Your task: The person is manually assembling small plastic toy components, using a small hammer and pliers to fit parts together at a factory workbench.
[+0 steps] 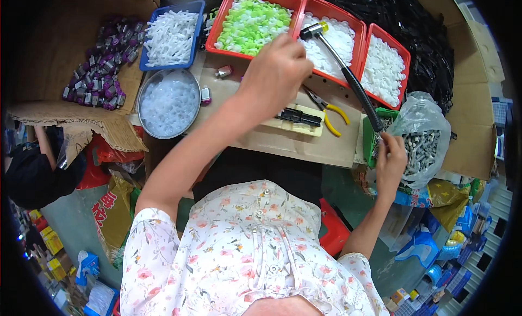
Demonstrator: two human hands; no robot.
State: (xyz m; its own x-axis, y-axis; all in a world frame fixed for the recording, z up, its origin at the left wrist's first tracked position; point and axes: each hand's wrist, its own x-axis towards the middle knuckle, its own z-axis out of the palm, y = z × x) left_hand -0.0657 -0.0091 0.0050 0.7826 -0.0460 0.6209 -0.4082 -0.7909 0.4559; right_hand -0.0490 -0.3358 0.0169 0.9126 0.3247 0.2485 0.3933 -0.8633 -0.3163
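Note:
My left hand is raised over the front edge of a red tray of small green and white plastic pieces. Its fingers are closed together, and whatever is between them is hidden. Beneath that arm, a black part lies in a cream holder on the work board. My right hand is beside a green box of small metal pieces. Its fingertips are pinched, but I cannot make out what they hold. The black handle of a hammer ends just above that hand.
Yellow-handled pliers lie right of the holder. White pieces fill two more red trays and a blue tray. A metal bowl holds translucent pieces. Silver-and-purple parts lie in a carton at left; a plastic bag of metal pieces sits at right.

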